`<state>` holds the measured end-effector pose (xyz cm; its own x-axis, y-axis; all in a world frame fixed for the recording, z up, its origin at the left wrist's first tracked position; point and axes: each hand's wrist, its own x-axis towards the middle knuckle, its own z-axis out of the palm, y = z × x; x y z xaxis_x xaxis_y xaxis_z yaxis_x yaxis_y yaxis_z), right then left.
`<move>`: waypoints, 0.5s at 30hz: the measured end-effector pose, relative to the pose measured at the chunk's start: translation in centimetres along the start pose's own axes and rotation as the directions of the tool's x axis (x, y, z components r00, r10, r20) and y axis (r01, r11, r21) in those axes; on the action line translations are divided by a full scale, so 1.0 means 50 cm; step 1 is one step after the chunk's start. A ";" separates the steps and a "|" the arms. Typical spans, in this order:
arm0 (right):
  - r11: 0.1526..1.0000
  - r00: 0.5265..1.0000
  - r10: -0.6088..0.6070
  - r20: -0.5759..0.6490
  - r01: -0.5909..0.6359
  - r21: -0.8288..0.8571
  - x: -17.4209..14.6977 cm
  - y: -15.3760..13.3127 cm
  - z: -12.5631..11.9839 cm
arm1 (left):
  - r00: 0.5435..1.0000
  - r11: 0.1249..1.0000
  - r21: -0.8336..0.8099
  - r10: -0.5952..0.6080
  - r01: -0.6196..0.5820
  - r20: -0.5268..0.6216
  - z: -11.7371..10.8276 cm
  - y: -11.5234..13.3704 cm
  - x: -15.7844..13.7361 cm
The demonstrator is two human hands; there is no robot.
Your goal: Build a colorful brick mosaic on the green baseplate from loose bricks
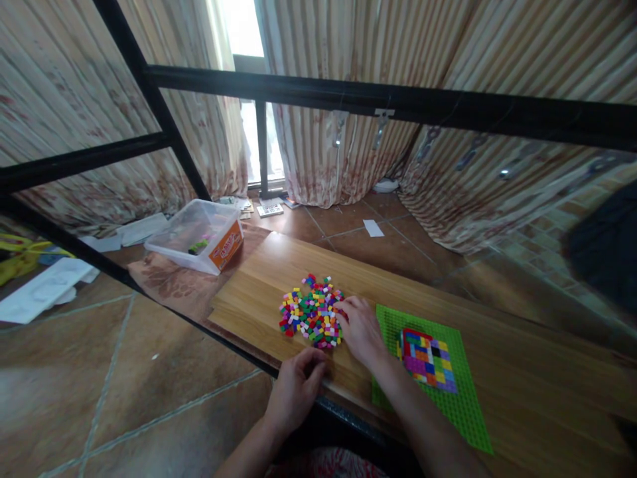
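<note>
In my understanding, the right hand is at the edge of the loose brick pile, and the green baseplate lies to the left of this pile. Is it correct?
Not quite: the head view shows the green baseplate to the right of the loose brick pile. The right hand is indeed at the pile's edge.

No words or numbers legible. Orange label (228,246) on side of clear plastic tub (175,256): pale lettering, too small and blurred to make out. White flat item (270,210) on floor (326,218) near window: dark print, likewise unreadable.
</note>
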<state>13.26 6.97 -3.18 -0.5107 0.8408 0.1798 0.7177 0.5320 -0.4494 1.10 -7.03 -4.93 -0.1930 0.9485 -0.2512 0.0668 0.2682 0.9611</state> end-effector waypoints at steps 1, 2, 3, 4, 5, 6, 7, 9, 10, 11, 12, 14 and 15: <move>1.000 1.000 0.000 -0.004 0.000 0.004 0.001 0.000 0.003 | 1.000 1.000 -0.004 0.000 0.000 0.001 0.000 0.000 0.000; 1.000 1.000 0.000 -0.012 0.000 0.012 0.001 0.000 0.005 | 1.000 1.000 -0.010 -0.003 0.003 0.004 0.000 0.001 0.000; 1.000 1.000 0.002 -0.022 -0.001 0.022 0.001 0.000 0.006 | 1.000 1.000 -0.018 -0.010 0.010 0.009 0.000 0.002 0.001; 0.999 0.999 0.006 -0.034 -0.005 0.033 0.000 -0.002 0.006 | 1.000 0.999 -0.028 -0.019 0.019 0.014 -0.001 0.004 0.002; 0.999 0.999 0.014 -0.047 -0.011 0.047 -0.003 -0.005 0.005 | 0.999 0.999 -0.037 -0.028 0.029 0.019 -0.001 0.006 0.003; 0.998 0.998 0.025 -0.063 -0.020 0.065 -0.006 -0.008 0.002 | 0.999 0.999 -0.041 -0.036 0.037 0.023 -0.002 0.008 0.003; 0.995 0.996 0.039 -0.080 -0.032 0.091 -0.011 -0.012 -0.003 | 0.999 0.998 -0.040 -0.040 0.041 0.022 -0.002 0.009 0.004; 0.981 0.990 0.091 -0.109 -0.070 0.183 -0.026 -0.022 -0.018 | 0.999 0.999 -0.033 -0.038 0.039 0.014 -0.003 0.010 0.005; 0.964 0.985 0.127 -0.117 -0.095 0.250 -0.036 -0.027 -0.028 | 0.999 0.999 -0.028 -0.036 0.036 0.016 -0.004 0.010 0.005; 0.939 0.979 0.166 -0.118 -0.120 0.323 -0.049 -0.030 -0.040 | 0.999 0.999 -0.024 -0.037 0.037 0.019 -0.004 0.009 0.006; 0.908 0.971 0.206 -0.119 -0.144 0.394 -0.063 -0.032 -0.052 | 0.999 0.999 -0.019 -0.040 0.040 0.021 -0.005 0.008 0.006; 0.851 0.952 0.273 -0.135 -0.174 0.495 -0.097 -0.026 -0.079 | 0.999 0.999 -0.003 -0.046 0.047 0.023 -0.005 0.006 0.007; 0.834 0.939 0.306 -0.157 -0.186 0.519 -0.115 -0.017 -0.092 | 0.999 0.999 0.005 -0.050 0.050 0.021 -0.005 0.005 0.007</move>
<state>17.77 2.17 0.19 -0.1856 0.9681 0.1682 0.4480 0.2357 -0.8624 0.78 -6.67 -4.74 -0.1757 0.9371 -0.3016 0.0620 0.3163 0.9466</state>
